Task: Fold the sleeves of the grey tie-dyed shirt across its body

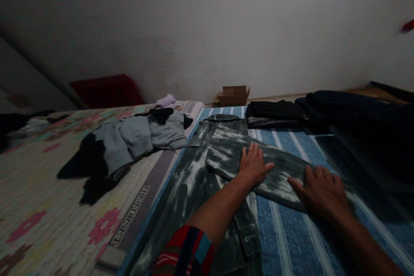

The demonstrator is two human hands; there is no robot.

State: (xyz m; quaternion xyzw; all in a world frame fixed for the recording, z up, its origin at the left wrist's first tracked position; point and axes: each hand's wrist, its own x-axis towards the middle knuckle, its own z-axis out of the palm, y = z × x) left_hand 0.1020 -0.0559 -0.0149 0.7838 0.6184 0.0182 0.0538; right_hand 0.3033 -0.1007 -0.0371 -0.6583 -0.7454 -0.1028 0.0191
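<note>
A grey tie-dye shirt point(194, 172) lies spread on a blue striped sheet point(291, 241), with one sleeve folded across its body. My left hand point(254, 164) lies flat on that sleeve, fingers stretched out. My right hand point(320, 189) rests flat further along the same sleeve, near its outer end, fingers apart. Neither hand grips the cloth.
Grey and black clothes point(129, 142) lie in a pile on a flowered mat point(48, 207) to the left. Dark folded garments point(278, 112) and a dark heap point(365, 116) sit at the back right. A small cardboard box point(233, 95) stands by the wall, a red cushion point(106, 90) left of it.
</note>
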